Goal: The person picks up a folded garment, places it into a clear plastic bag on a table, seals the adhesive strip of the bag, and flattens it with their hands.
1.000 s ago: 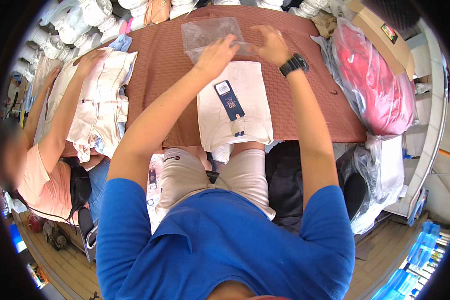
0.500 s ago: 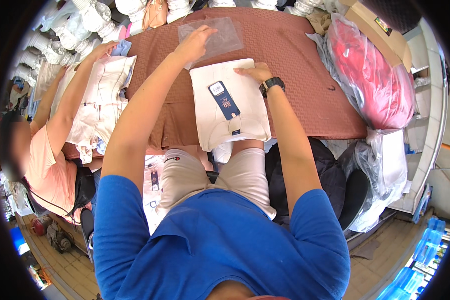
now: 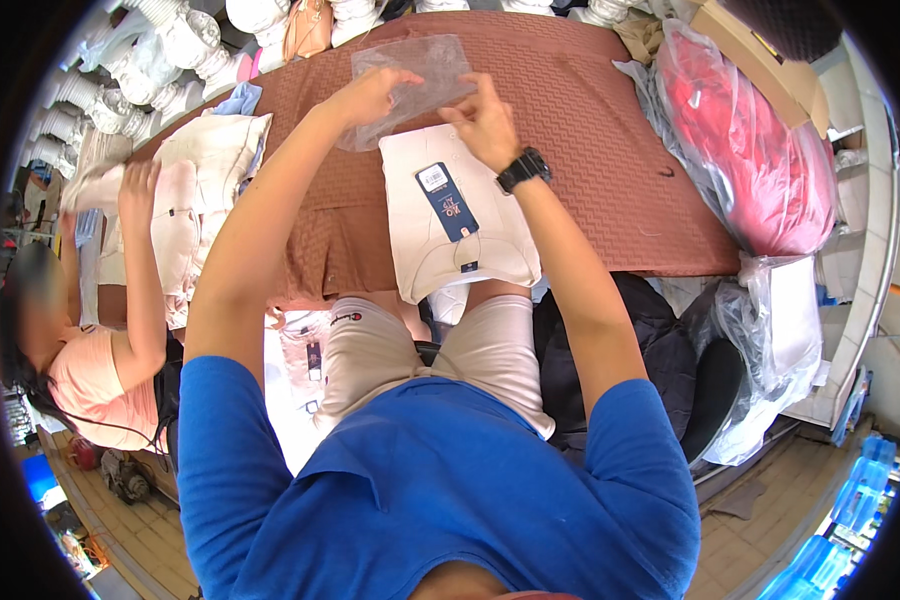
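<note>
**Left hand [image 3: 368,98], right hand [image 3: 492,128] at clear bag [image 3: 422,62]; folded shirt [image 3: 498,222] just nearer us**

Left: over the bag, fingers loosely bent; we can't tell if they pinch film. Right: spread, thumb and index well apart, by the bag's near right side and the shirt's far edge; no grip that we see. Shirt, cream, lies flat on the brown tabletop [image 3: 595,130] between our forearms, navy tag [image 3: 444,203] face up. Bag lies beyond it; touching or just apart, we can't tell. Step in hand, we judge: handling the bag, shirt folded but outside it. Next move, we'd say, calls for a light fingertip pinch on one film layer, without rumpling the shirt.
</note>
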